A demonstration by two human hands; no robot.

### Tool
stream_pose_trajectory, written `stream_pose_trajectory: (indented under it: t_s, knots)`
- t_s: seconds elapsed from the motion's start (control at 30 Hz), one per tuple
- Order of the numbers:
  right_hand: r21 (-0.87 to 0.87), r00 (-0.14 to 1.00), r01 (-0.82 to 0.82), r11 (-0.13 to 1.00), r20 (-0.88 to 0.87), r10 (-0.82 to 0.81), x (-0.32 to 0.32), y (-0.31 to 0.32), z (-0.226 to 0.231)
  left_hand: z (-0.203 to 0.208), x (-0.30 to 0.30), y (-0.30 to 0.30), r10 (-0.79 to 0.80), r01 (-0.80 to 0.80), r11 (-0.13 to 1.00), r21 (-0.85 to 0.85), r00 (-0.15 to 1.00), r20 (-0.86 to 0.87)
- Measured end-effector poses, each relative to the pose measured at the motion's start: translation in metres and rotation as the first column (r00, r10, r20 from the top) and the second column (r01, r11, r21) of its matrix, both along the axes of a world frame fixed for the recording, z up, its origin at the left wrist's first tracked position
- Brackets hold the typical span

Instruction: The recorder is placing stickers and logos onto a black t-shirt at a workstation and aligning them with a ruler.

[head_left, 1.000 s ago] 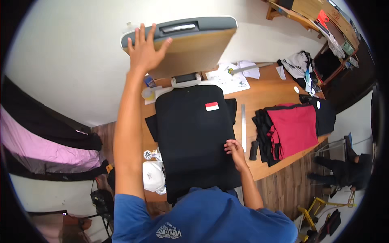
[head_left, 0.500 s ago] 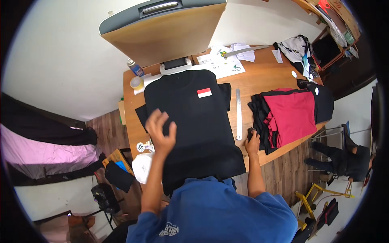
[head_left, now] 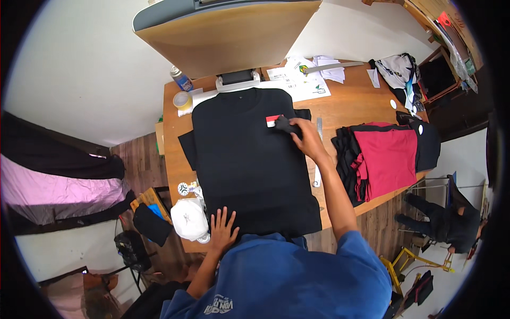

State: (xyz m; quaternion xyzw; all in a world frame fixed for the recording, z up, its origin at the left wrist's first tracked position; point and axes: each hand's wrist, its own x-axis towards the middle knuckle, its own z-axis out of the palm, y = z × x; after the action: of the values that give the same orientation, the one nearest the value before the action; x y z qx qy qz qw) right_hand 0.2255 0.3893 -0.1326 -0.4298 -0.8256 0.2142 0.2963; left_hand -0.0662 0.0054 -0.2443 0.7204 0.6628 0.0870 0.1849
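Observation:
A black T-shirt [head_left: 244, 154] lies spread, collar away from me, below the raised plate of a heat press [head_left: 228, 45]. My right hand [head_left: 308, 138] is closed on a bunched black cloth [head_left: 286, 125]. The cloth rests on a small red-and-white flag patch [head_left: 271, 121] on the shirt's upper right chest and covers part of it. At the shirt's lower left, my left hand [head_left: 223, 229] lies flat with fingers spread, touching the fabric. A white fabric-like bundle [head_left: 189, 219] is just left of that hand.
A steel ruler [head_left: 317, 173] lies right of the shirt, partly behind my right forearm. Farther right is a stack of red and black garments [head_left: 385, 159]. A spray can [head_left: 181, 80], a tape roll [head_left: 182, 100] and printed sheets [head_left: 303, 80] sit toward the back. Another person [head_left: 451, 218] is at far right.
My right hand has moved from beside the garment stack to the flag patch, carrying the black cloth. My left hand has come down from above the shirt to its lower left edge.

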Motion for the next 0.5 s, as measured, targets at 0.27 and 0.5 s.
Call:
stream_pose_trajectory:
  t_s: [0.27,0.5]
  knots:
    - [-0.069,0.955,-0.233,0.970,0.169,0.242,-0.043,0.053,-0.002,-0.008,-0.003,-0.003,0.032,-0.030,0.998,-0.063,0.999,0.031]
    - [-0.031,0.914,-0.352,0.936,0.204,0.350,-0.047,0.060,-0.005,-0.008,-0.005,0.000,0.049,-0.048,0.999,-0.016,0.998,0.048]
